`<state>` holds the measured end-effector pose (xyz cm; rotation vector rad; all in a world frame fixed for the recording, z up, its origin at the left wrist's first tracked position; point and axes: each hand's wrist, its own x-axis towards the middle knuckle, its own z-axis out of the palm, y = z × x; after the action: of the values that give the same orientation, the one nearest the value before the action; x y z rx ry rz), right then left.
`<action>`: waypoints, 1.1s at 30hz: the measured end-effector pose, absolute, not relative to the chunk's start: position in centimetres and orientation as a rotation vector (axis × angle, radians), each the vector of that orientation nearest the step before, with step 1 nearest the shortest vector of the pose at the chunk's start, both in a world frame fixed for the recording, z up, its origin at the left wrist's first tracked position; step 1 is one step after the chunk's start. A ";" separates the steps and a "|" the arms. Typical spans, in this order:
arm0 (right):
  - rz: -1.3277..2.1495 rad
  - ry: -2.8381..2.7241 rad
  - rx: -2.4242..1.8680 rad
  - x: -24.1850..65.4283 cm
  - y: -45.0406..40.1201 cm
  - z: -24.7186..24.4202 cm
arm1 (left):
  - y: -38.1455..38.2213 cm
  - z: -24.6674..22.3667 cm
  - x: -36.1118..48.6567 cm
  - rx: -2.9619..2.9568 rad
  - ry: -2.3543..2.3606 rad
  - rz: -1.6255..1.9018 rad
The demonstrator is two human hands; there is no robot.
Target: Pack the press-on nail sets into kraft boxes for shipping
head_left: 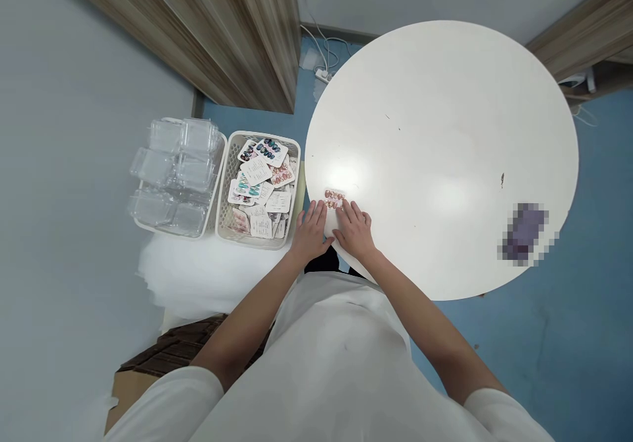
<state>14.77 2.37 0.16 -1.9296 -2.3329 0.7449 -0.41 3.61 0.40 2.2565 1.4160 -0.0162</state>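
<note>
A small white card of pink press-on nails [334, 195] lies flat on the round white table [445, 99], close to its near left edge. My left hand [310, 234] rests at the table edge, fingers stretched out, its fingertips by the card's lower left side. On the other side, my right hand [355, 231] lies with its fingers extended, the fingertips near the card's lower right corner. Neither hand is wrapped around the card. Whether the fingertips press on it is too small to tell.
Left of the table stands a white basket [222, 227] full of nail cards in several colours. Beside it, another basket [212, 211] holds stacked clear plastic boxes [195, 170]. A blurred purple object [526, 231] lies at the table's right. White wrapping sheets [192, 274] and a cardboard box [129, 389] are lower left.
</note>
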 end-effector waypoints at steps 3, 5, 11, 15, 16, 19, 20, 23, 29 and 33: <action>0.753 -2.319 -1.952 14.5 2.4 0.2 | 3.8 0.3 -0.6 2.249 1.404 -0.012; 0.755 -2.313 -1.969 14.4 2.4 0.3 | 3.8 0.2 -0.7 2.258 1.396 -0.032; 0.743 -2.316 -1.988 14.2 2.5 0.7 | 3.8 0.0 -0.7 2.296 1.402 -0.059; 0.736 -2.307 -1.994 14.2 2.5 0.8 | 3.8 -0.2 -0.7 2.277 1.406 -0.042; 0.738 -2.306 -1.994 14.2 2.5 0.8 | 3.8 -0.2 -0.7 2.269 1.410 -0.039; 0.745 -2.296 -1.988 14.1 2.6 0.8 | 3.7 -0.3 -0.7 2.249 1.426 -0.027; 0.747 -2.289 -1.984 14.2 2.5 0.8 | 3.7 -0.3 -0.7 2.244 1.433 -0.022; 0.765 -2.271 -1.962 14.4 2.3 0.7 | 3.3 -0.3 -0.7 2.229 1.462 -0.012; 0.830 -2.253 -1.877 16.5 0.8 0.8 | 1.5 0.6 -0.2 2.184 1.538 0.024; 0.848 -2.238 -1.790 18.8 -1.1 1.8 | -0.9 1.5 0.5 2.114 1.582 0.058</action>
<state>18.79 -1.08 1.79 -1.7904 -2.2379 0.8478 0.51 -0.91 1.52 2.1143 1.5822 0.0579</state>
